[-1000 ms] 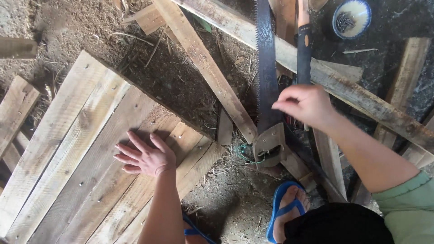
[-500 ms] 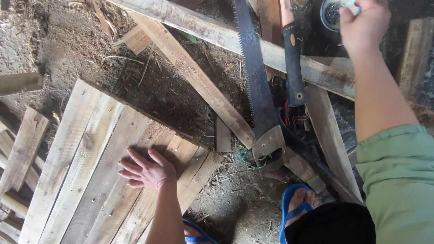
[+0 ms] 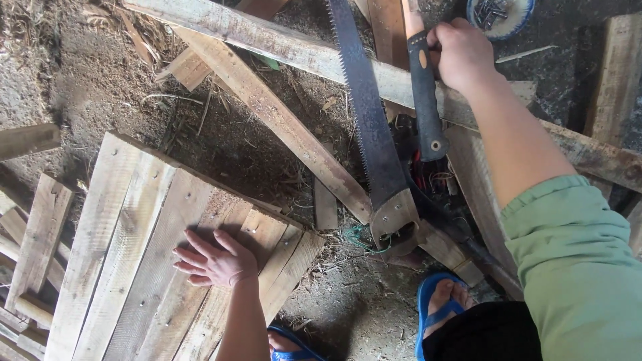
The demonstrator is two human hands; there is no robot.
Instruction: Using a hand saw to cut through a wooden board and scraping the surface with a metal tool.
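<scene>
Left hand (image 3: pixel 217 261) flat, fingers spread, on wood panel (image 3: pixel 127 247). Right hand (image 3: pixel 461 53) wrapped round hammer handle (image 3: pixel 424 107), grip maybe loose. Saw (image 3: pixel 368 127) beside.

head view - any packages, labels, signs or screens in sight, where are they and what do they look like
No labels, signs or screens show.
The nearest thing to a package: a small round container at the top edge, above the right hand, blue rim, white inside, holding dark nails.
The right hand grips a tool handle, black with an orange patch, beside the saw.
The left hand lies flat on the wooden panel.
</scene>
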